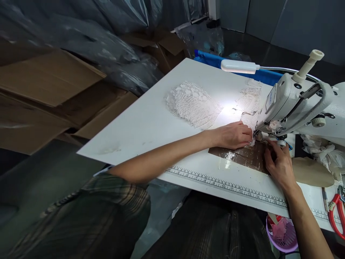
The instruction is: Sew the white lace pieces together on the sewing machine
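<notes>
A white sewing machine (296, 104) stands at the right of the white table (145, 126). White lace (194, 104) lies bunched on the tabletop, and more lace (249, 99) runs down to the needle area. My left hand (237, 135) rests just left of the presser foot, its curled fingers closed on the lace edge. At the right of the foot is my right hand (280, 162), thumb and forefinger bent together close to the needle. What lies between those fingertips is too small to make out. Beneath both hands is a shiny brown plate (237, 154).
A lit white lamp (239, 66) hangs over the lace. A printed ruler (223, 185) follows the front edge. Red-handled scissors (335, 212) lie at the far right, above a purple basket (283, 246) of scraps. Cardboard boxes (48, 79) stand to the left.
</notes>
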A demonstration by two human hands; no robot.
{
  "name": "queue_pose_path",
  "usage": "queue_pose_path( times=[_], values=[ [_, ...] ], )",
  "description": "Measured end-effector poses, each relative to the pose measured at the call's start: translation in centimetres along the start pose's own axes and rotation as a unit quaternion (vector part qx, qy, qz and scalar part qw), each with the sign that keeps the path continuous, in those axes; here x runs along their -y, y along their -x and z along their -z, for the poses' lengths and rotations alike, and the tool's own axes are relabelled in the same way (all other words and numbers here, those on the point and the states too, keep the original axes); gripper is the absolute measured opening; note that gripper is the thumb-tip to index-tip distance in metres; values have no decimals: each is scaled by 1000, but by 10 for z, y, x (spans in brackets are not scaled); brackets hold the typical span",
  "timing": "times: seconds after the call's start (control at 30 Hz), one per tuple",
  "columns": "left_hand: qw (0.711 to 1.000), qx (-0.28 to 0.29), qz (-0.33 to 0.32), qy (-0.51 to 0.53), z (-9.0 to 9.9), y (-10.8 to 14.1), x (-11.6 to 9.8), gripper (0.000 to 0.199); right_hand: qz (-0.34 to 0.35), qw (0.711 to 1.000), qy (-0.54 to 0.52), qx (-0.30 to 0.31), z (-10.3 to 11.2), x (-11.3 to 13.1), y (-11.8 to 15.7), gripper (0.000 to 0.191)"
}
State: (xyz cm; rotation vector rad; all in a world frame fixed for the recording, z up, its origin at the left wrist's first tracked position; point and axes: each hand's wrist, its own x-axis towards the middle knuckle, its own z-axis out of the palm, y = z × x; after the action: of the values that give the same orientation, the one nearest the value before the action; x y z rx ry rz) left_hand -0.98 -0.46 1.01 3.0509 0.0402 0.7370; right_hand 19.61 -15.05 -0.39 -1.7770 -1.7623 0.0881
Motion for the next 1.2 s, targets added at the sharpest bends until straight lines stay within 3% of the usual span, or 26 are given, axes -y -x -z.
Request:
queue_pose_path(
  times=[0.33,0.63,0.8,0.97,1.2],
  values=[
    [997,42,58,5,-4,-5,1,20,-7,1000,-13,20,1,2,1,27],
    [980,11,149,133,0,-9,1,18,-30,999,-33,27,-4,5,2,32],
    [985,-59,125,99,-8,-4,0,21,-17,999,-28,22,-6,5,3,33],
    [997,-32,65,37,-12,-1,-1,25,13,999,-9,29,-4,6,2,36],
    [998,-26,56,2,-12,1,-2,26,106,978,86,160,7,7,-19,42]
  ],
)
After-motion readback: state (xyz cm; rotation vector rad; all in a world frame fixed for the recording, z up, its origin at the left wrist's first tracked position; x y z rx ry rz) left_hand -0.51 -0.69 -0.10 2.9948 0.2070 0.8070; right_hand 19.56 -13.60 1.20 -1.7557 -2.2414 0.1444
